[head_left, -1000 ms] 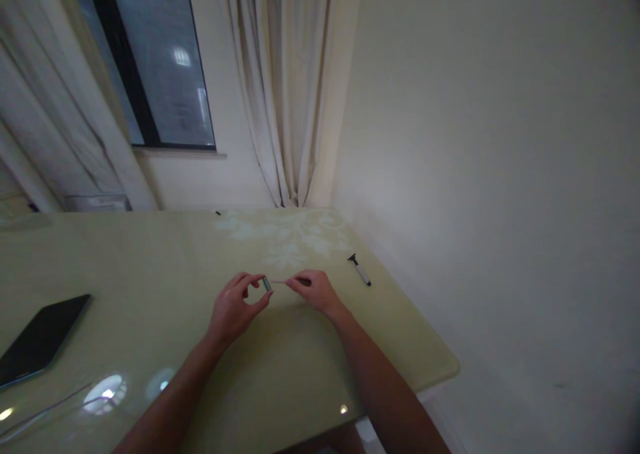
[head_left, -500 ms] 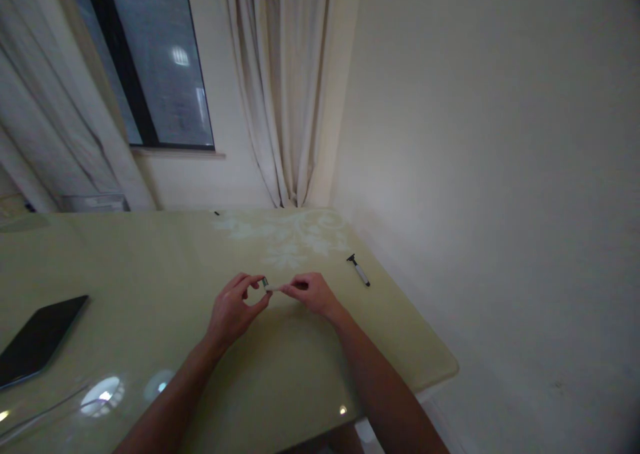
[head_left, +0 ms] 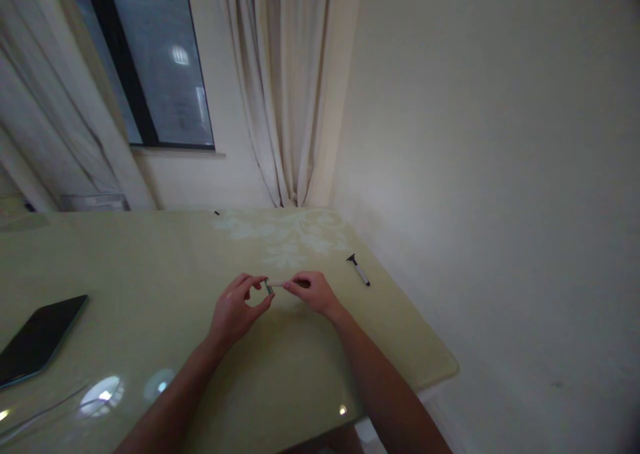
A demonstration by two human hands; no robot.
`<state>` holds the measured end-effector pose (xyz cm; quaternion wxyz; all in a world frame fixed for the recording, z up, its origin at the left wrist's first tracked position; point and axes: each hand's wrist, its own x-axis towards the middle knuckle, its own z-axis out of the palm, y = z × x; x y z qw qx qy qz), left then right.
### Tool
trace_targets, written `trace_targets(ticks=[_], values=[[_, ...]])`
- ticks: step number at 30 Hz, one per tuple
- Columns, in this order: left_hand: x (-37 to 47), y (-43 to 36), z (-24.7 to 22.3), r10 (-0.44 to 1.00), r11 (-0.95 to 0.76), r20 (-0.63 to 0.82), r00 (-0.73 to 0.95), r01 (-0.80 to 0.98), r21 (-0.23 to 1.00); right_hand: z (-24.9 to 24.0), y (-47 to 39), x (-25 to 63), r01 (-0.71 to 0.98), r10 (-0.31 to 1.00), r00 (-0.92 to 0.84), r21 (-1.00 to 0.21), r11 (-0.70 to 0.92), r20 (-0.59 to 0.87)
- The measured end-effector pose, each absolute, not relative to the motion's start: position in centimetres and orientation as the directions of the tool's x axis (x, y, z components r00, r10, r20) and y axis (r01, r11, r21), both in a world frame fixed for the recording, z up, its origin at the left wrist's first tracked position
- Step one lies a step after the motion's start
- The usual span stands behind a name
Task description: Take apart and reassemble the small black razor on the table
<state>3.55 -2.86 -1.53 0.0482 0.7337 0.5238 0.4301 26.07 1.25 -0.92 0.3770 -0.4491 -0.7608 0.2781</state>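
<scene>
Between the thumb and index finger of my left hand [head_left: 236, 307] is a small, dark, narrow piece [head_left: 269, 287], held by its two ends; it looks like a razor head, though it is too small to be sure. My right hand [head_left: 311, 291] pinches a thin, pale stick [head_left: 277, 284], whose left tip meets the middle of the small piece. Both hands are just above the table. A razor [head_left: 359, 271] with a black head and a grey handle lies on the table to the right of my right hand.
The glossy, pale green table [head_left: 150, 267] meets a wall on the right. A black tablet-like slab [head_left: 43, 337] lies at the left. Near the back edge is a tiny dark object [head_left: 217, 213]. Curtains [head_left: 285, 87] hang behind the table.
The pale stick's tip has shifted up from the lower part of the small piece towards its middle. Both hands have barely moved.
</scene>
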Motion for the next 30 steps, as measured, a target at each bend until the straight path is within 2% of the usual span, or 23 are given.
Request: trace_targets(ticks=[2,5,10,14,19,23,27,30], values=[[3.55,-2.85,-1.55,0.809,-0.444,0.582,0.077,0.729,0.521,-0.98,1.28,26.08,0.494,0.891,-0.309,-0.744,0.449,0.333],[3.54,-2.83,-1.64,0.807,-0.441,0.586,0.072,0.734,0.516,-1.07,1.31,26.11,0.541,0.916,-0.215,-0.74,0.401,0.339],[3.53,-2.85,-1.74,0.808,-0.457,0.581,0.099,0.729,0.51,-1.1,1.16,25.83,0.484,0.894,-0.318,-0.756,0.44,0.316],[3.51,-2.78,-1.95,0.803,-0.454,0.59,0.089,0.732,0.508,-0.94,1.07,25.83,0.551,0.924,-0.182,-0.744,0.379,0.336],[3.49,-2.64,-2.19,0.802,-0.47,0.589,0.101,0.715,0.517,-1.06,1.12,25.9,0.515,0.901,-0.274,-0.74,0.433,0.336],[3.6,-2.72,-2.04,0.799,-0.463,0.595,0.082,0.716,0.523,-1.34,1.3,25.97,0.555,0.925,-0.163,-0.744,0.373,0.342],[3.71,-2.81,-1.92,0.802,-0.467,0.591,0.085,0.706,0.532,-1.41,1.24,25.82,0.508,0.89,-0.295,-0.732,0.455,0.349],[3.66,-2.76,-1.97,0.8,-0.461,0.597,0.069,0.708,0.536,-1.38,1.25,25.91,0.594,0.912,-0.194,-0.697,0.402,0.36]])
